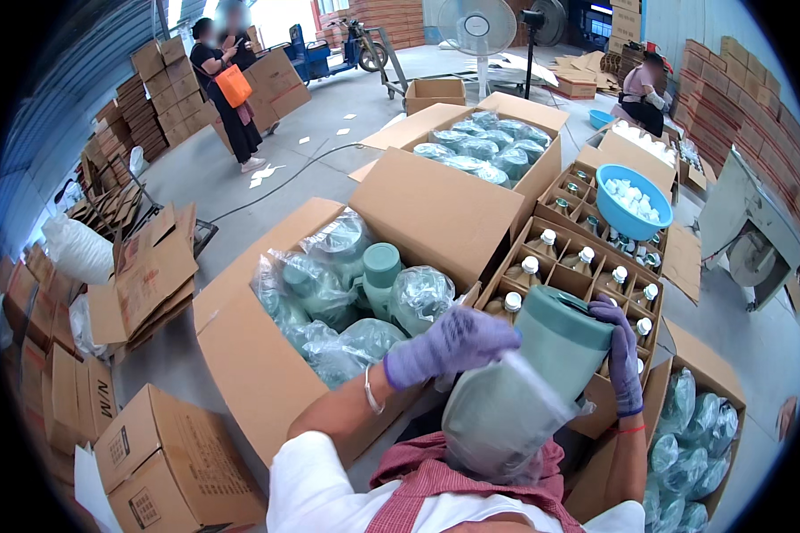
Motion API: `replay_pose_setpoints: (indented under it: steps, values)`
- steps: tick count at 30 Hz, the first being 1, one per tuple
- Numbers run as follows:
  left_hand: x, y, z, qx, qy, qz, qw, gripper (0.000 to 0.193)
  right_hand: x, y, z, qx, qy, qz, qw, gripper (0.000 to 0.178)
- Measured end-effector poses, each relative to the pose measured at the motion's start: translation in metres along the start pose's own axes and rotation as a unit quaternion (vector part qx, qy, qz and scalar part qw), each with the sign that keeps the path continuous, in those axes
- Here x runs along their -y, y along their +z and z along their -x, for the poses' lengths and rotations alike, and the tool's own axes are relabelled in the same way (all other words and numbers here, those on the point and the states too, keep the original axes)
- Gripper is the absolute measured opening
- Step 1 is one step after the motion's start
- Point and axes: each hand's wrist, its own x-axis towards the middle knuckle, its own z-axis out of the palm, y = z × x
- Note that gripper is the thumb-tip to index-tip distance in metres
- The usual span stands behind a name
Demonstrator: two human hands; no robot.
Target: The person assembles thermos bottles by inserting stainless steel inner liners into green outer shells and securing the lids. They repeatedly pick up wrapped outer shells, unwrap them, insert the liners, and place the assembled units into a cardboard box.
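Note:
A grey-green plastic jug (549,330) with a darker green lid is tilted in front of my chest. A clear plastic bag (507,419) covers its lower part, while the lid end is bare. My left hand (453,345), in a purple glove, is closed on the bag's edge beside the jug. My right hand (620,360), also gloved in purple, grips the jug at its lid and handle side. Left of it, an open cardboard box (240,342) holds several bagged green jugs (329,298) and an unbagged one (381,274).
Right of that box, a divided carton (482,298) holds brown bottles with white caps. A blue basin (615,218) of white pieces rests on another carton. More boxes of bagged jugs (489,142) stand ahead and at lower right. People, a fan (476,31) and stacked cartons are farther off.

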Motion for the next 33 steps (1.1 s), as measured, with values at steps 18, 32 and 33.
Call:
replay_pose_setpoints:
  steps: [18,32,33]
  values:
    - [0.042,-0.021,-0.104,-0.184,-0.2,0.532,0.802,0.021,0.081,0.017,-0.032,0.055,-0.083,0.197,0.975,0.062]
    - [0.051,0.106,0.154,0.006,-0.062,-0.136,0.989,0.051,-0.114,-0.019,0.014,-0.024,0.277,0.12,0.953,0.049]
    - [0.053,0.111,0.157,0.007,-0.066,-0.127,0.99,0.05,-0.122,-0.023,0.006,-0.016,0.305,0.124,0.944,0.047]
